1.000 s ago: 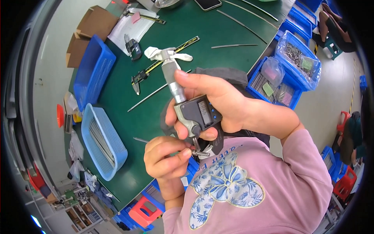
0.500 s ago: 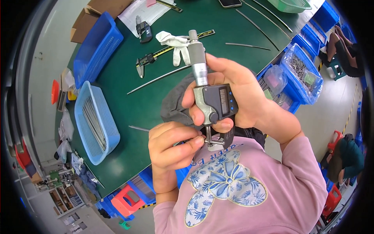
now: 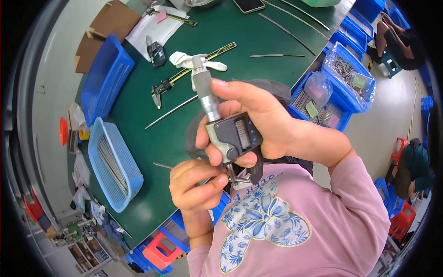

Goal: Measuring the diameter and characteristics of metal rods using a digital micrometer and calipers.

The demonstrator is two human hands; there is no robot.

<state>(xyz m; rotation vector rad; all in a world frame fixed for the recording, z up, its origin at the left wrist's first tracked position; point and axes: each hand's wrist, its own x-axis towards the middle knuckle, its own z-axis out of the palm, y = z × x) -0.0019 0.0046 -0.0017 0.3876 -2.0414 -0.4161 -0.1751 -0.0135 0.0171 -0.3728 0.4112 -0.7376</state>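
Note:
My right hand [image 3: 272, 124] is wrapped round a digital micrometer [image 3: 226, 143], its thumb lying along the grey thimble. The micrometer leans over to the left, with its small display facing up. My left hand [image 3: 196, 184] is closed in a pinch on a thin metal rod [image 3: 162, 165]. One end of the rod sticks out to the left of the fingers, and its middle is hidden by them. At the right of the pinch, a short metal end lies between the micrometer's jaws. Whether both jaws touch it I cannot tell.
On the green table [image 3: 152, 147] lie a digital caliper [image 3: 161, 87], a white glove [image 3: 184, 60], another micrometer [image 3: 155, 51] and loose metal rods [image 3: 286, 32]. A light-blue basket [image 3: 134, 173] of rods stands left. Blue bins [image 3: 348, 76] line the right edge.
My view has shifted, so the table things sit elsewhere in the picture. The micrometer is a little further left and lower and tilts more to the left. Both hands keep their grips.

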